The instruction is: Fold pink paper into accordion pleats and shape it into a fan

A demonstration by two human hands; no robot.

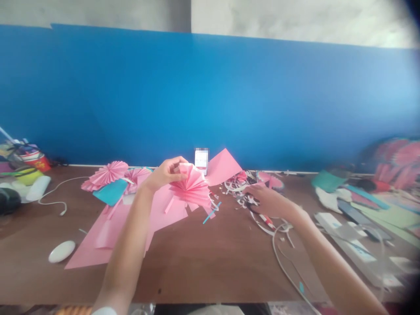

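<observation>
My left hand (172, 173) is closed on a pleated pink paper fan (192, 186), pinching it near its upper left edge. The fan is spread out above a large pink paper sheet (131, 232). To the right, my right hand (265, 199) reaches low over a heap of paper scraps (241, 186), its fingers stretched forward and apart. A dark object lies just under those fingers, too blurred to name. Close below it is a red-and-white piece (267, 221). More pleated pink fans (110, 175) lie at the left beside a teal paper piece (110, 192).
A phone (201, 161) leans against the blue partition (210, 96), beside a pink square (225, 166). At left lie a white oval object (62, 251) and a cable (54, 202). A power strip (357, 249), coloured papers and a white cord (278, 258) crowd the right.
</observation>
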